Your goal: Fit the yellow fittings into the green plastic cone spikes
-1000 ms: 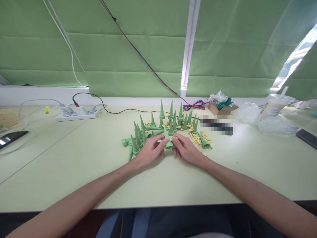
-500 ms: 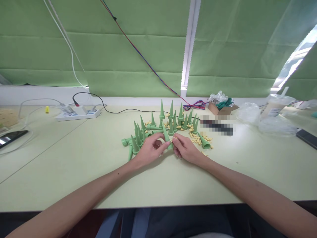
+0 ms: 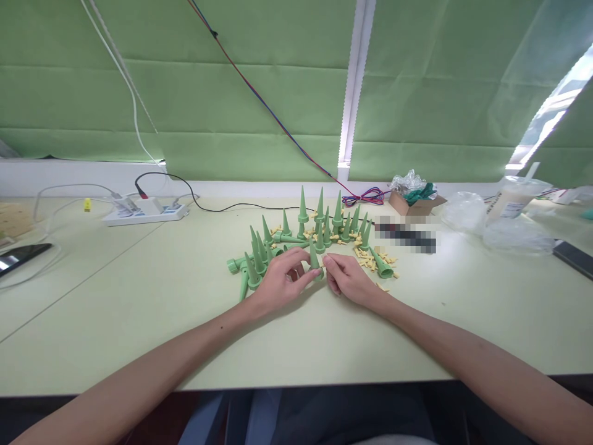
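My left hand (image 3: 283,277) pinches a green plastic cone spike (image 3: 314,257) between thumb and fingers, its point up and its wide base low near the table. Close to the right of that base, my right hand (image 3: 348,277) is closed in a pinch. A small yellow piece (image 3: 323,268) shows at its fingertips, against the cone's side; most of it is hidden. Behind my hands stand several more green cones (image 3: 302,207), with others lying on their sides. Loose yellow pieces (image 3: 370,262) are scattered among them and to the right, beside a tipped green cone (image 3: 382,266).
A white power strip (image 3: 146,214) with plugs and cables lies at the back left. Behind the cones are coiled red and blue wires (image 3: 365,196) and a small cardboard box (image 3: 414,204). A plastic cup (image 3: 512,201) and a phone (image 3: 574,258) are at the right.
The held cone has gone from leaning to nearly upright and sits slightly lower. My right fingers have drawn back a little to the right from it.
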A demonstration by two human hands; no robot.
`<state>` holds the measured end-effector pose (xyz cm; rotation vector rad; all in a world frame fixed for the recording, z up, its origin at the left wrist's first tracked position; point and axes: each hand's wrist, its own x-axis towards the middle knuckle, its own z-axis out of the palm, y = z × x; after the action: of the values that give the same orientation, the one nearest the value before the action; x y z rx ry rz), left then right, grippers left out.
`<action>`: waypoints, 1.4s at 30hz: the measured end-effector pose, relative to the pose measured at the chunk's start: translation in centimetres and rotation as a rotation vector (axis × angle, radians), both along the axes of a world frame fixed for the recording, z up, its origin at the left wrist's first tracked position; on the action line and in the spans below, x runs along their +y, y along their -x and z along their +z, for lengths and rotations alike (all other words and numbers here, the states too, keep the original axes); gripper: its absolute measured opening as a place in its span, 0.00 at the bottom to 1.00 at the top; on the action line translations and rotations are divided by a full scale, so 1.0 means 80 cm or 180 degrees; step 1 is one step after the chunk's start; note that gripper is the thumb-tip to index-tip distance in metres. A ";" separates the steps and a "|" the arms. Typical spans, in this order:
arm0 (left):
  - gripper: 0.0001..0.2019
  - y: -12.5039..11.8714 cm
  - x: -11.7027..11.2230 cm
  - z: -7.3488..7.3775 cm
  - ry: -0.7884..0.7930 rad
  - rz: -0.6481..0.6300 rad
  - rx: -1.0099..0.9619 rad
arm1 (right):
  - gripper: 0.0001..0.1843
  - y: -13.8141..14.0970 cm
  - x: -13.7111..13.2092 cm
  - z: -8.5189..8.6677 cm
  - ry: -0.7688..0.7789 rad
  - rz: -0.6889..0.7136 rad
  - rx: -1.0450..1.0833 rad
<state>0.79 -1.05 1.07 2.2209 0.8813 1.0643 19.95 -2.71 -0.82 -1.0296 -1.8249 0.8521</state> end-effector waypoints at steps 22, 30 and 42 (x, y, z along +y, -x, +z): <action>0.09 -0.001 0.001 -0.006 -0.0222 0.0246 0.0101 | 0.29 0.003 0.003 -0.003 0.0052 -0.0340 0.0310; 0.22 0.000 0.003 0.000 -0.0145 0.0378 0.0176 | 0.27 0.002 0.002 -0.003 -0.0152 -0.0419 0.0371; 0.26 -0.001 0.000 0.003 0.0171 0.0060 0.0102 | 0.25 -0.002 -0.001 0.004 -0.0254 -0.0162 -0.0071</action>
<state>0.90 -1.08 1.29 2.1950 0.9354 1.0046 20.08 -2.79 -0.46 -1.0341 -1.8287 0.7343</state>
